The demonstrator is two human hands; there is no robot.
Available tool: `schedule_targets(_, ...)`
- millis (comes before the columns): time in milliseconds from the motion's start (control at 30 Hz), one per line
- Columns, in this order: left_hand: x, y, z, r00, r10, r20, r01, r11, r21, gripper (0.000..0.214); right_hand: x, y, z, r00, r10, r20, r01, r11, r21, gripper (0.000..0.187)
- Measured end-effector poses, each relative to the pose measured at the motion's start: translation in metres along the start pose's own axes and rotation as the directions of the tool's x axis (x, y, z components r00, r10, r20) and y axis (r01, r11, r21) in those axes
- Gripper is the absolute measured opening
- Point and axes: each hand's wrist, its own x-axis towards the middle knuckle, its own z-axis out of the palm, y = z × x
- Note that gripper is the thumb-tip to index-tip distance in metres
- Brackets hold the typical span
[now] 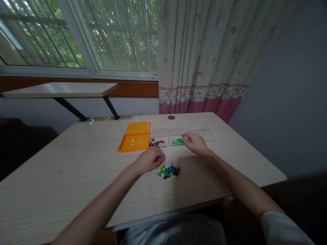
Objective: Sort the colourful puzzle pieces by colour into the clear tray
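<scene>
A small pile of mixed toy building bricks (168,171), blue, green, yellow and dark brown, lies on the table in front of me. At its upper left edge is my left hand (149,160), fingers curled closed; whatever they hold is too small to make out. My right hand (196,143) hovers at the clear plastic case, its fingertips pinched beside the green bricks (178,142); any piece between them is hidden. Dark brown bricks (156,142) sit in the compartment to the left, and a few yellow bricks (207,138) in the one at the right.
An open orange case (138,128) holding several white pieces (135,141) adjoins the clear case (178,128) on its left. A raised shelf (61,89) stands at the table's back left. The table (84,160) ends close to my body; a curtain (199,68) hangs behind it.
</scene>
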Motion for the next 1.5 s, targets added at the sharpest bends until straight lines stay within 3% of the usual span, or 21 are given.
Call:
schedule_targets(167, 0.001, 0.002, -0.002, 1.000, -0.011, 0.019, 0.010, 0.999, 0.038, 0.014, -0.006, -0.012, 0.002, 0.994, -0.070, 0.081, 0.067, 0.997, 0.035, 0.024)
schedule_targets(367, 0.000, 0.005, -0.003, 1.000, 0.002, 0.020, -0.003, 0.998, 0.066, 0.015, -0.018, -0.034, 0.012, 0.936, -0.277, 0.218, 0.268, 0.961, 0.071, 0.019)
schedule_targets(567, 0.000, 0.006, 0.002, 0.994, -0.016, -0.106, 0.015, 1.000, -0.003, 0.013, -0.028, -0.045, 0.018, 0.913, -0.370, 0.170, 0.358, 0.929, 0.095, 0.015)
schedule_targets(667, 0.000, 0.007, 0.004, 0.982, -0.021, -0.189, 0.012, 0.999, -0.051, 0.014, -0.031, -0.044, 0.024, 0.922, -0.375, 0.101, 0.363, 0.924, 0.118, 0.014)
schedule_targets(800, 0.001, 0.009, 0.004, 0.975, -0.013, -0.221, 0.000, 0.998, -0.058, 0.016, -0.033, -0.044, 0.029, 0.930, -0.366, 0.043, 0.357, 0.923, 0.142, 0.013)
schedule_targets(1333, 0.002, 0.010, 0.005, 0.963, -0.076, -0.258, 0.060, 0.996, -0.070, 0.019, -0.032, -0.046, 0.022, 0.919, -0.393, 0.022, 0.386, 0.909, 0.156, 0.014)
schedule_targets(1400, 0.002, 0.010, 0.005, 0.965, -0.089, -0.245, 0.071, 0.994, -0.080, 0.019, -0.029, -0.042, 0.019, 0.931, -0.365, 0.017, 0.358, 0.921, 0.153, 0.015)
schedule_targets(1500, 0.001, 0.010, 0.006, 0.992, -0.012, -0.127, 0.001, 0.996, -0.092, 0.020, -0.023, -0.036, 0.013, 0.955, -0.292, -0.049, 0.296, 0.943, 0.149, 0.019)
